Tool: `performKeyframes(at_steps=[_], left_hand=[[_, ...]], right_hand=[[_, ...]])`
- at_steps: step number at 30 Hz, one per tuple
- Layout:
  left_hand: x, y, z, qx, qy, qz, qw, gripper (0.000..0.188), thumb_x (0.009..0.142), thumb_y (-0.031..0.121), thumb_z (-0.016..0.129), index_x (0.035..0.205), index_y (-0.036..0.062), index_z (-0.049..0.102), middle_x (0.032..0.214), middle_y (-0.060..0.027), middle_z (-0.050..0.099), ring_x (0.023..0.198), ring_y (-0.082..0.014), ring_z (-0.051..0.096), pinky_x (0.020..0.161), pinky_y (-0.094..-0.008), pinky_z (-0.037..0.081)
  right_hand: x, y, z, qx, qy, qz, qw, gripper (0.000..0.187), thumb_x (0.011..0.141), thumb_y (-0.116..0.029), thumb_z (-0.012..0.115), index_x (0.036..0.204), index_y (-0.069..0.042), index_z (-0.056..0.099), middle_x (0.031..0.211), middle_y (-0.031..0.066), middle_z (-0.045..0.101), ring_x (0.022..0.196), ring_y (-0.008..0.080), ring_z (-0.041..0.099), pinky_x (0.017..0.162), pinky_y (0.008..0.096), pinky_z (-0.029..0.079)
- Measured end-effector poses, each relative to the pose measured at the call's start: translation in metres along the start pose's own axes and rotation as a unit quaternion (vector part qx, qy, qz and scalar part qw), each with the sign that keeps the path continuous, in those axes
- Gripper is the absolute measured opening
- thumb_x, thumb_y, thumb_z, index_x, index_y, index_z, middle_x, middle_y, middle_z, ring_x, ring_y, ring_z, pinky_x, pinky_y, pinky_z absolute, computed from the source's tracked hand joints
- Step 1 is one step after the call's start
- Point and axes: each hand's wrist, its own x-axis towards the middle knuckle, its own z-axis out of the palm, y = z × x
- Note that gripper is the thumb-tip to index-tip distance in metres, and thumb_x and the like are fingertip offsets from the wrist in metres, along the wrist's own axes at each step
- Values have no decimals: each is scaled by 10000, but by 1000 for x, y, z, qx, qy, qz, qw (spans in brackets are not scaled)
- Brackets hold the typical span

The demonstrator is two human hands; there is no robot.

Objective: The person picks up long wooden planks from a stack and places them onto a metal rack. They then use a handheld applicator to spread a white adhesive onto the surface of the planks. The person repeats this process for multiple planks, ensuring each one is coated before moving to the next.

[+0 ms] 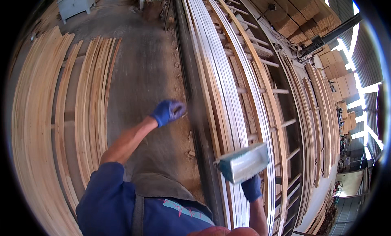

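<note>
My right hand [251,188], in a blue glove, grips a box-shaped trough [245,162] with a teal side and a pale, whitish, smeared face. The trough sits over long wooden strips [218,69] whose upper faces are coated white. How the fingers wrap the trough is mostly hidden beneath it. Left of the rack, my left hand [168,113], also blue-gloved, hangs over the floor. Its fingers curl round toward the thumb, slightly blurred, and nothing shows in them.
The strips lie lengthwise on a rack with round crossbars [291,122] and a dark side rail [189,89]. Long bare boards [36,126] lie at the left. More timber [315,122] is stacked at the right. A grey cabinet [76,3] stands far left.
</note>
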Motion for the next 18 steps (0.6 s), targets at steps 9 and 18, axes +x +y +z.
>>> performKeyframes(at_steps=[9, 18], left_hand=[[30, -151, -56, 37, -291, -117, 949, 341, 916, 390, 578, 1017, 90, 703, 1003, -161, 695, 929, -385, 651, 823, -453, 519], [163, -344, -175, 80, -219, -124, 964, 295, 921, 304, 608, 1087, 67, 662, 1027, -187, 680, 935, -382, 646, 820, -435, 521]], right_hand=[[378, -138, 35, 11, 67, -21, 997, 308, 909, -270, 587, 1114, -53, 663, 1019, 265, 678, 986, 428, 650, 807, 483, 530], [715, -265, 56, 6, 80, -52, 995, 443, 942, -422, 514, 1228, -98, 613, 1182, 247, 628, 1107, 447, 570, 889, 505, 477]])
